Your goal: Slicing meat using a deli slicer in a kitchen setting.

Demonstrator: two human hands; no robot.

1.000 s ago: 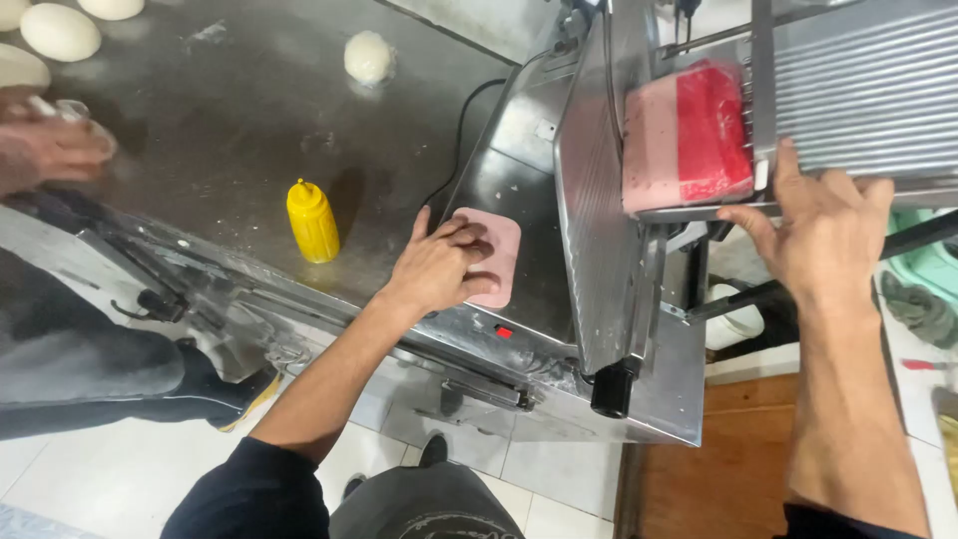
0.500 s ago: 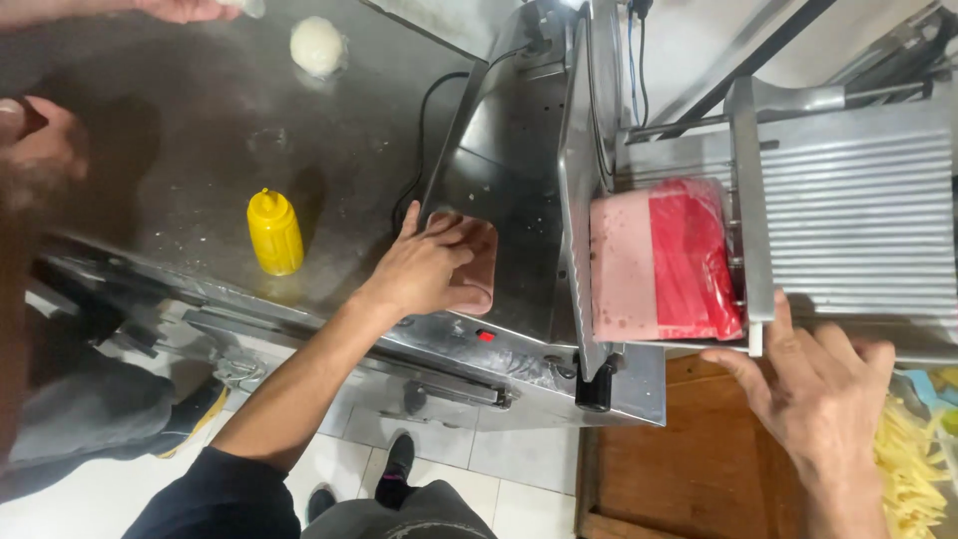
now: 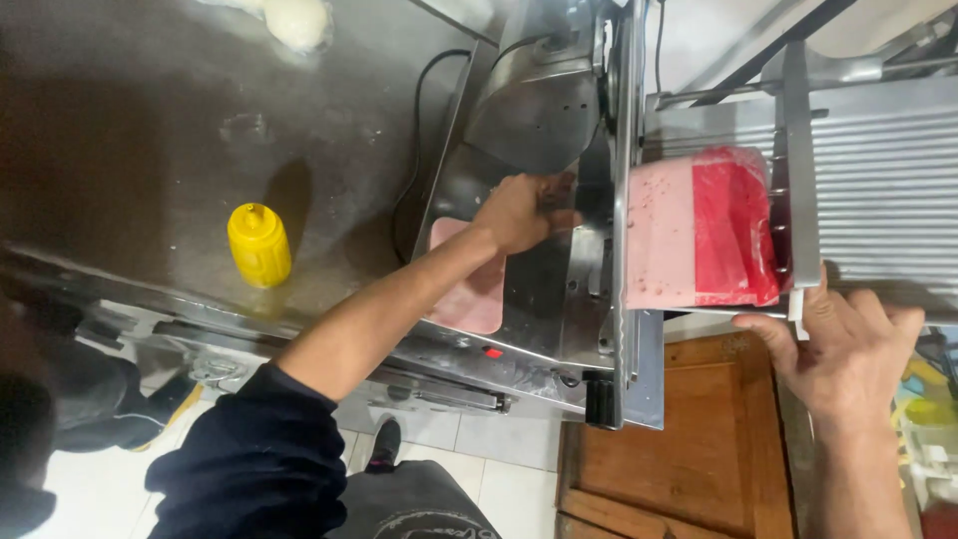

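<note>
Far left, steel counter point(image 3: 150, 150): yellow squeeze bottle point(image 3: 259, 245) upright with cap on, contents not visible through the opaque wall. Pale dough ball point(image 3: 294, 20) at the top edge, well apart from the bottle.

Centre, meat slicer point(image 3: 529, 130): stack of thin pink slices point(image 3: 469, 294) flat on the receiving plate, partly under the forearm. Left hand point(image 3: 519, 212) at the blade's outfeed side, just above the stack, fingers curled toward the blade point(image 3: 624, 200); whether a fresh slice is pinched there, cannot tell. Slices judged light, limp, moist and easily torn; best lifted flat under the palm or by a broad edge, not by one corner.

Right of the blade: block of pink deli meat point(image 3: 664, 235) on the ribbed carriage point(image 3: 888, 190), cut face touching the blade plane, rear half in red casing point(image 3: 733, 235). Block judged fairly heavy, firm but yielding, slick at the cut face; casing end the safer grip, well away from the blade.

Far right: right hand point(image 3: 843, 349) at the carriage's near edge, thumb and fingers closed around the pusher plate point(image 3: 798, 200) at its lower end, not touching the meat. Wooden surface point(image 3: 689, 439) below the carriage.
</note>
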